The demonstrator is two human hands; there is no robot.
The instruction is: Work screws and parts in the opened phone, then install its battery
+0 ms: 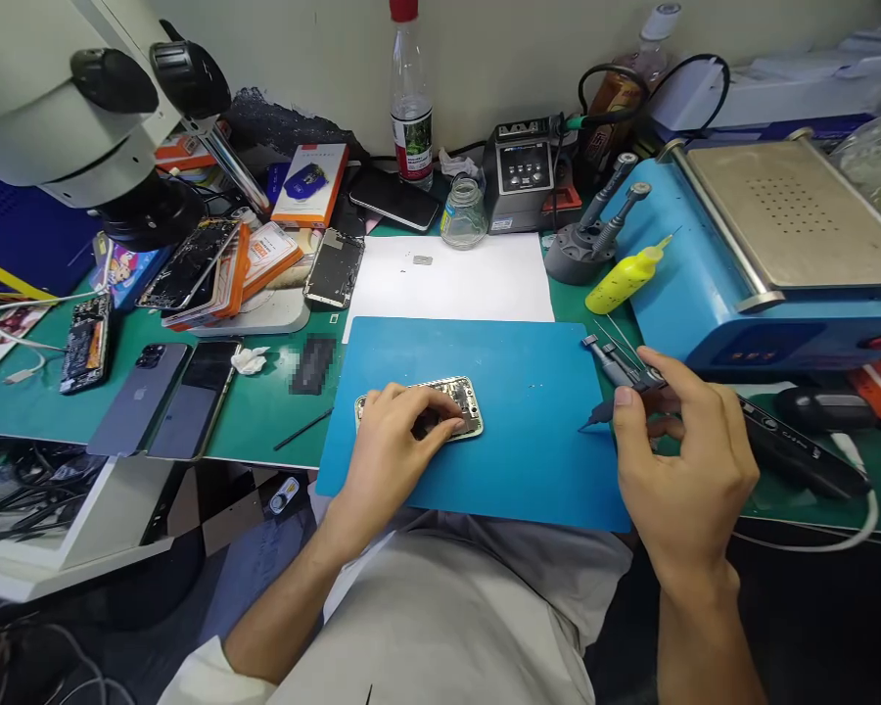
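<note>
An opened phone, with its inner parts bare, lies on a blue work mat. My left hand rests over its left and middle part. Thumb and index fingertip come together just above the phone's insides; whatever is between them is too small to make out. At the mat's right edge, my right hand closes thumb and fingers around a dark slim screwdriver, its tip pointing left and down to the mat. Grey screwdrivers lie right beside these fingers, partly hidden by them. Tiny bits lie on the mat right of the phone.
A white sheet lies behind the mat. On the right are a blue heating plate machine, a yellow bottle and a tool holder. A microscope overhangs the left, above phones and boxes.
</note>
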